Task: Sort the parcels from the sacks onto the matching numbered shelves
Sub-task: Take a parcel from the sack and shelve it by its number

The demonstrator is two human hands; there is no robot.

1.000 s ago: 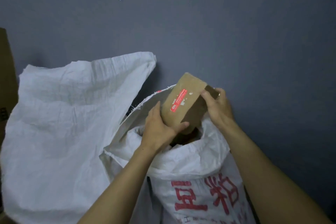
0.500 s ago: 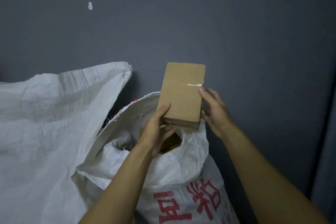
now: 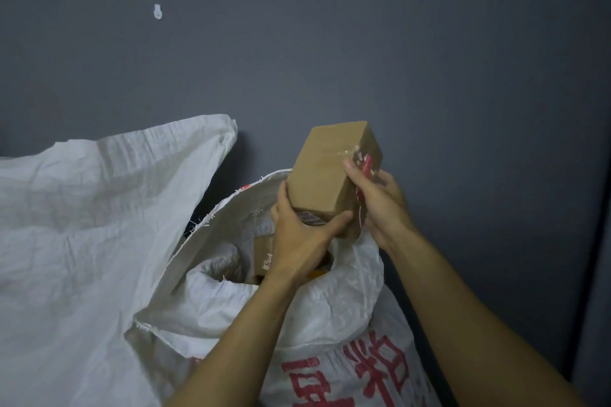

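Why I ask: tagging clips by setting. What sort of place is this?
Likely a parcel storeroom: two sacks by a grey wall, boxes in the open sack, left hand and right hand gripping a box.

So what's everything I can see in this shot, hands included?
cardboard parcel: one, brown with a torn red label, held above the open sack's mouth
open sack: one, white woven with red characters, bottom centre
second sack: one, white, left of the open sack
parcel inside the open sack: at least one, brown, mostly hidden
wall hook: one, white, upper left
wall: one, dark grey, behind everything
left hand: one, grips the held parcel's lower end
right hand: one, grips the held parcel's right side
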